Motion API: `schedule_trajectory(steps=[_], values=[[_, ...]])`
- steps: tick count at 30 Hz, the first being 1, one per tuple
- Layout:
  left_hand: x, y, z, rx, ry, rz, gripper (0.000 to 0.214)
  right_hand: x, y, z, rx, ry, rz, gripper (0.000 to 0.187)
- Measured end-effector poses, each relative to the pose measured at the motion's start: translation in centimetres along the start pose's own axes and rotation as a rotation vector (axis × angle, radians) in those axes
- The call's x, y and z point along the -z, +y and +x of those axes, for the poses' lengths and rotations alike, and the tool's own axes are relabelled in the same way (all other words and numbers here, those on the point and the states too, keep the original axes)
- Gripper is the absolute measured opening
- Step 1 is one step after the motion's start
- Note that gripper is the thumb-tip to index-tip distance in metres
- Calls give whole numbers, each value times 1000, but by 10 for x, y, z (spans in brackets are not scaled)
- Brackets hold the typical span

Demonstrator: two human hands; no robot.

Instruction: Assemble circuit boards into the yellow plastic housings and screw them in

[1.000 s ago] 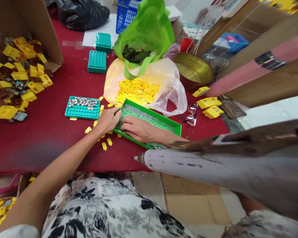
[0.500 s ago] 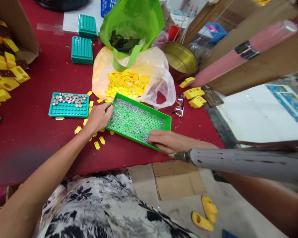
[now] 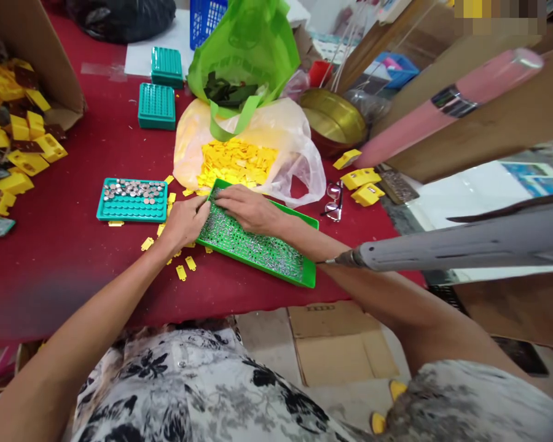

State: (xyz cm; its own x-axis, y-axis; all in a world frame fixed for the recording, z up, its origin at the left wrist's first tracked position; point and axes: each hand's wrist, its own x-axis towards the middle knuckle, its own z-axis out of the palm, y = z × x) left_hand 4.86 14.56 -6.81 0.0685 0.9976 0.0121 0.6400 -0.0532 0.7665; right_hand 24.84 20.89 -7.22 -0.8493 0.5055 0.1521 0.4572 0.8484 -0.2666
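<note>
A green tray [image 3: 309,274] with a perforated bottom lies tilted on the table, strewn with small silvery screws [image 3: 276,258]. My left hand [image 3: 187,221] grips its left end, thumb at the rim. Inside the tray, my right hand [image 3: 246,210] reaches to the far left corner, its fingers extended and lying over the screws; the fingertips are partly hidden. An electric screwdriver [image 3: 442,239] hangs in front of my right forearm. Left of the tray, a teal tray [image 3: 133,212] holds round silvery button cells. Several yellow tags [image 3: 181,272] lie between the two trays.
Behind the green tray sits a plastic bag of yellow pieces [image 3: 239,161], with a green bag [image 3: 244,55] beyond. Glasses [image 3: 334,201] and yellow cases [image 3: 366,194] lie to the right, near a gold bowl [image 3: 334,116]. A cardboard box [image 3: 50,55] stands left.
My right hand has moved from the tray's near right part to its far left corner. The left hand keeps its hold. The tray's right end now sits slightly lower in view.
</note>
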Motion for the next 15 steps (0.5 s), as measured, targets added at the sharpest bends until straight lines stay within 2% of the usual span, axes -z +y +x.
schedule_trajectory(steps=[3,6,11,15], values=[[0,-1,0,-15,-4,19,33,-8,0,-19,-9,0,-39,41],[-1,-2,1,-12,1,30,35,-3,0,-65,-83,7,-79,44],[0,-2,2,-13,8,32,34,13,-14,-139,-248,6,-108,35],[1,0,4,-15,-3,47,34,16,-35,-159,-350,-18,-70,28]])
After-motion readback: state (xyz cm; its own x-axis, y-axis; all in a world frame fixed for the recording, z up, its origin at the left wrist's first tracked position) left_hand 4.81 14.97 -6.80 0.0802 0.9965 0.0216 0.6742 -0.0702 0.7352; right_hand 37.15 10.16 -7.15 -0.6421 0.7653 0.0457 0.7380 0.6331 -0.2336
